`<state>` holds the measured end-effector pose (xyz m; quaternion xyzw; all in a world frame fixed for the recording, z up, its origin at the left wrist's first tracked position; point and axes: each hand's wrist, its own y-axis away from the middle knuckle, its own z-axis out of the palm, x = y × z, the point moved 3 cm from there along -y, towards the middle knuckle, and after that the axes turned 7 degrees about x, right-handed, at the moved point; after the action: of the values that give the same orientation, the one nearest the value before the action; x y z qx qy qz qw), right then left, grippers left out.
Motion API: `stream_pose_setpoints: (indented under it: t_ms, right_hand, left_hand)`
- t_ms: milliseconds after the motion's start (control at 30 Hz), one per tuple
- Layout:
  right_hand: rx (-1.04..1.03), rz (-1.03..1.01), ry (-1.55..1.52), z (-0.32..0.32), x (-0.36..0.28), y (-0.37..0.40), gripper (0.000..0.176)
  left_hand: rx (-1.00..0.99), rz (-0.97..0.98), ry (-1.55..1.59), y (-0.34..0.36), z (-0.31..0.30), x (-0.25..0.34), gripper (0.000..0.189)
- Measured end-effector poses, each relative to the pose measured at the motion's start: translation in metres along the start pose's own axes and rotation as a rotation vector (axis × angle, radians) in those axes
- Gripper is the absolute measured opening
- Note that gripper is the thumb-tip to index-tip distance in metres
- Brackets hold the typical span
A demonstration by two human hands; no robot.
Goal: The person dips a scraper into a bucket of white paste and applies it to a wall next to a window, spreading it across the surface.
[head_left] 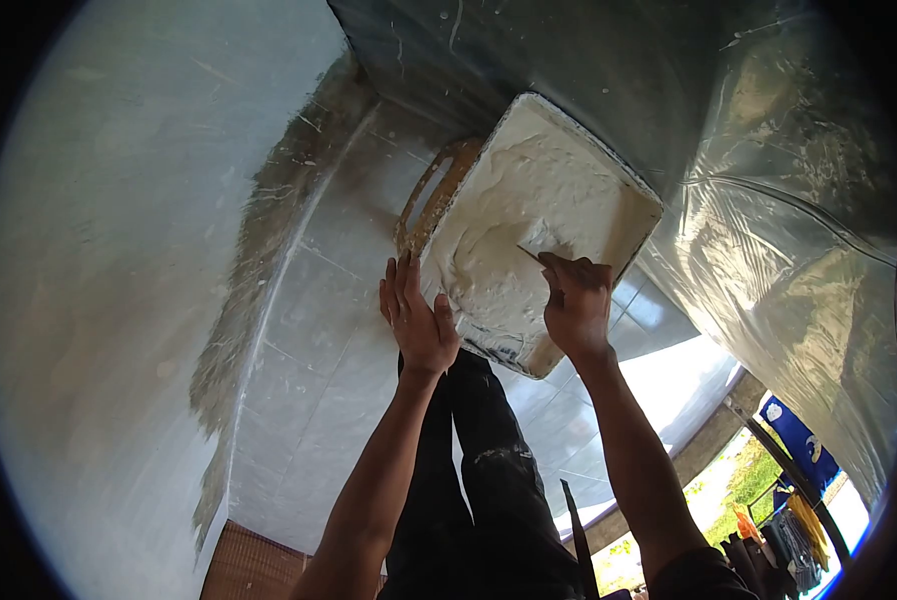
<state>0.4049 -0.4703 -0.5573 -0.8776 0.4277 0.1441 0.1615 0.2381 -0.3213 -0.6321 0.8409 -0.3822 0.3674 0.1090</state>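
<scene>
A rectangular tub [652,205] holds thick, off-white paste [529,190]. My right hand [579,300] is closed on a thin tool [531,254], whose far end dips into the paste near the middle of the tub. The rest of the tool is hidden by the fingers. My left hand [421,318] lies at the tub's left edge with its fingers stretched out, next to a brown, paste-smeared board with a slot [429,208].
On the left is a pale wall [119,250] with a rough dark band along its edge. Shiny plastic sheeting [769,230] hangs at the right. My legs in dark trousers [499,460] stand below the tub. Bags and a blue cloth [801,440] are at the lower right.
</scene>
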Motion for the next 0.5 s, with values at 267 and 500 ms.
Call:
stream_pose_setpoints:
  t_ms: [267, 500]
  right_hand:
    - [-0.050, 0.012, 0.094, 0.014, 0.000, 0.012, 0.028]
    - [0.046, 0.018, 0.068, 0.004, -0.006, 0.016, 0.037]
  left_hand:
    - [0.055, 0.016, -0.019, 0.001, 0.004, -0.001, 0.061]
    - [0.043, 0.020, -0.030, 0.001, 0.003, 0.000, 0.064]
